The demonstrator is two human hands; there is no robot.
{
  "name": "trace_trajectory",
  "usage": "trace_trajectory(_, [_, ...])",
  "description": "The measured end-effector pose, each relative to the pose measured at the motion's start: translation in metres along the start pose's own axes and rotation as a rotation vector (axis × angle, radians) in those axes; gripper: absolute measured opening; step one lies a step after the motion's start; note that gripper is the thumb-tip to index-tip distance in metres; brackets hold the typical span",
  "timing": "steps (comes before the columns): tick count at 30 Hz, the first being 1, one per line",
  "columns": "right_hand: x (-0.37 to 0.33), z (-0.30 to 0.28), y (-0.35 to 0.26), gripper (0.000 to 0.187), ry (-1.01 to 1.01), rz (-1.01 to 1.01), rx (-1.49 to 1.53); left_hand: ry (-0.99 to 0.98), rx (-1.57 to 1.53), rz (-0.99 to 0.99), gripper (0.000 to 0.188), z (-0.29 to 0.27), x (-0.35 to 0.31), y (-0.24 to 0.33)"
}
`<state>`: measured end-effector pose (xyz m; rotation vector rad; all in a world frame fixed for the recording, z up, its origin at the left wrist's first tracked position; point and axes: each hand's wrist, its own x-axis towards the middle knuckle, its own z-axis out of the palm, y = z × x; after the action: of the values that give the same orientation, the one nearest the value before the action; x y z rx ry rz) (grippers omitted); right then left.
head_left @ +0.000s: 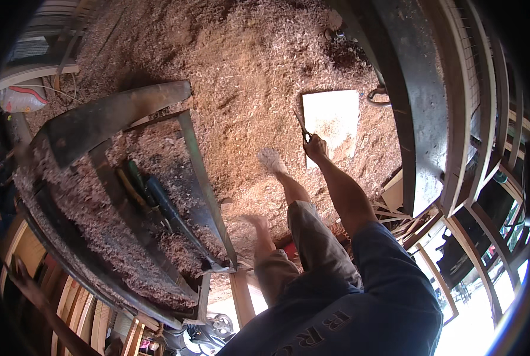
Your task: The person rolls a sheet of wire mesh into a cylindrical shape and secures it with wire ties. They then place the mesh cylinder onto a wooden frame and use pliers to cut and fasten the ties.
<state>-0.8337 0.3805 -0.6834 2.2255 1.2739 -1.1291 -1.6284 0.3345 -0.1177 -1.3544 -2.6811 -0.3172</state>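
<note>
My right hand (315,148) is closed around a slim dark pointed tool (301,121) that looks like scissors, its tip pointing away from me. Just beyond and to the right of it, a bright white square sheet or board (339,113) lies on the shavings, with some sawdust scattered over its lower part. Far off at the left edge, in shadow, my left hand (20,277) is raised with its fingers apart. I see nothing in it.
Wood shavings (235,77) cover the floor around my bare feet (271,160). At left stands a metal machine frame (196,154) holding shavings, a blue-handled tool (164,196) and a green-handled tool (135,175). A dark metal beam (416,89) and wooden frames (484,237) line the right.
</note>
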Motion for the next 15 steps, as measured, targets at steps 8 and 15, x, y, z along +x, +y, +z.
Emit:
trace_trajectory(8, [0.114, 0.073, -0.066, 0.02, 0.058, -0.362, -0.126, -0.188, 0.815, 0.275, 0.065, -0.011, -0.207, 0.158])
trace_trajectory(15, [0.087, 0.078, -0.068, 0.03, -0.124, -0.276, -0.261, -0.414, 0.234, -0.032, 0.046, 0.025, -0.332, 0.202])
